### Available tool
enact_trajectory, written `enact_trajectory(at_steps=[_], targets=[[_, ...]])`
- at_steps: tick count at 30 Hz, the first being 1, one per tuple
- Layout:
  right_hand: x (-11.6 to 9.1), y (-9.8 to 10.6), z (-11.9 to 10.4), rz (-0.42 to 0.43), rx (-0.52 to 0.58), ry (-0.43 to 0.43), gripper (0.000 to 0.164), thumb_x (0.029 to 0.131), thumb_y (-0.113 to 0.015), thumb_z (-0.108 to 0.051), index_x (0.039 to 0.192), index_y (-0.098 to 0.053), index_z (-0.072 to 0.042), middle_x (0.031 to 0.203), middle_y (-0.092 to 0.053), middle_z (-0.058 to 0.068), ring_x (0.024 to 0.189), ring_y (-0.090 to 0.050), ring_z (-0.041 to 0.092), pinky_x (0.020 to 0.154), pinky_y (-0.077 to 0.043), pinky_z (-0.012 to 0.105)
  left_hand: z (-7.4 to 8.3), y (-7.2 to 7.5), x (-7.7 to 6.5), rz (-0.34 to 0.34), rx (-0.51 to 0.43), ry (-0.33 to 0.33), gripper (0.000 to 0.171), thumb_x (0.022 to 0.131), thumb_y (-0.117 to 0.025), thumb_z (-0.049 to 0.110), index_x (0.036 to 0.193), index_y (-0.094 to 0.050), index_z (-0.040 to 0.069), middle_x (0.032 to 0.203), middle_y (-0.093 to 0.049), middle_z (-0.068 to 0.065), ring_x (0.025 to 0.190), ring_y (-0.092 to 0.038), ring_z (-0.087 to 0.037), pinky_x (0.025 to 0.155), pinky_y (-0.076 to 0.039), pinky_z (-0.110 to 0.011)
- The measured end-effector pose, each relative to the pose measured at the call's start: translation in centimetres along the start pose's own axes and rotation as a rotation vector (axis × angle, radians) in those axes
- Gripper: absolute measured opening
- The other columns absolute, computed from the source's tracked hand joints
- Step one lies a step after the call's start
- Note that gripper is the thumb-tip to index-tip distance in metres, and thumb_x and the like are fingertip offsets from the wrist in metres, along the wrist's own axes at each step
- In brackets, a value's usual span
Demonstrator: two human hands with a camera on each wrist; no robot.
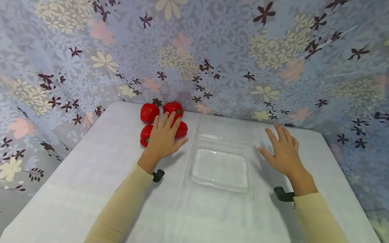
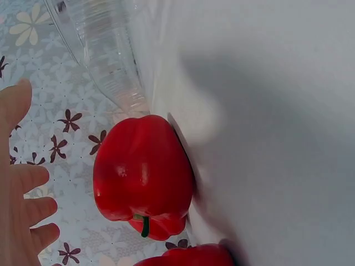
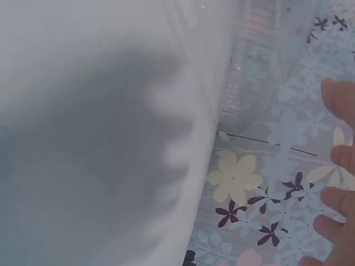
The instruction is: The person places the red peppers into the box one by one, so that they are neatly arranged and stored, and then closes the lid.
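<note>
Several red bell peppers are grouped at the back left of the white table, among them a front-left pepper (image 1: 145,135), a front-right pepper (image 1: 182,129), a back-left pepper (image 1: 149,113) and a back-right pepper (image 1: 174,108). Over the front pair hovers my left hand (image 1: 164,138), fingers spread, partly hiding them. The left wrist view shows a gap between that hand (image 2: 22,188) and the nearest pepper (image 2: 143,169). A clear plastic container (image 1: 220,168) with its lid open lies right of the peppers. Beyond its right side my right hand (image 1: 282,150) is held above the table, fingers apart, holding nothing.
The white table (image 1: 76,199) reaches back to a wall of floral fabric (image 1: 225,60). The container's raised clear lid (image 1: 225,128) is toward the back edge. Black straps with mounts, such as the right one (image 1: 283,194), are on both wrists.
</note>
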State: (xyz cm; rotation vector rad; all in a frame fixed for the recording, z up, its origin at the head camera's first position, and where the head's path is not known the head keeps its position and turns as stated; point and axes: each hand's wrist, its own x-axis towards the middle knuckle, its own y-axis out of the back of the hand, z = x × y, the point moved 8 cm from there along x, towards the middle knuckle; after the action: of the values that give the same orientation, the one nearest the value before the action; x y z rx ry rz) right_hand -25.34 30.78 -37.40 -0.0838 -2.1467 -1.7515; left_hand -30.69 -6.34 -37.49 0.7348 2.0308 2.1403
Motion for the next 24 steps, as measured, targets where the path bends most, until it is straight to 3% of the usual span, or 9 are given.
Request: enact_trajectory(at_steps=[5,12,17,24], targets=[[-0.3,-0.2,0.1,-0.012,-0.043,-0.017,0.068,0.096,-0.06,-0.041,0.151,-0.035,-0.009,0.159,-0.022,0.026,0.144,-0.019,0.051,0.102,-0.02,0.076,-0.3,0.2,-0.3,-0.005,-0.02,0.001,0.081,0.089,-0.057,0.058,0.153,-0.035,0.013,0.164,-0.025,-0.015,0.151,-0.024,-0.038,0.124,-0.018,-0.061],[-1.3,0.9,-0.8,-0.029,-0.078,0.061,0.055,0.091,-0.068,-0.03,0.138,-0.051,-0.006,0.15,-0.037,0.027,0.139,-0.028,0.052,0.098,-0.027,0.076,0.0,1.8,-2.2,0.005,-0.098,-0.084,0.075,0.087,-0.069,0.04,0.149,-0.041,0.008,0.16,-0.033,-0.017,0.147,-0.032,-0.038,0.119,-0.032,-0.057],[-2.5,1.6,-1.5,-0.031,-0.172,0.149,0.053,0.086,-0.073,-0.029,0.132,-0.058,-0.007,0.146,-0.045,0.025,0.137,-0.036,0.048,0.099,-0.03,0.076,0.1,2.6,-4.1,-0.017,-0.129,-0.154,0.07,0.087,-0.071,0.036,0.146,-0.047,0.007,0.156,-0.041,-0.017,0.145,-0.037,-0.038,0.118,-0.034,-0.057],[-3.2,1.5,-1.3,-0.038,-0.207,0.165,0.055,0.084,-0.075,-0.028,0.133,-0.058,-0.008,0.146,-0.045,0.023,0.135,-0.038,0.047,0.099,-0.032,0.075,-0.5,2.4,-5.2,-0.034,-0.126,-0.18,0.069,0.087,-0.072,0.033,0.145,-0.048,0.006,0.154,-0.043,-0.018,0.145,-0.038,-0.039,0.118,-0.035,-0.056]])
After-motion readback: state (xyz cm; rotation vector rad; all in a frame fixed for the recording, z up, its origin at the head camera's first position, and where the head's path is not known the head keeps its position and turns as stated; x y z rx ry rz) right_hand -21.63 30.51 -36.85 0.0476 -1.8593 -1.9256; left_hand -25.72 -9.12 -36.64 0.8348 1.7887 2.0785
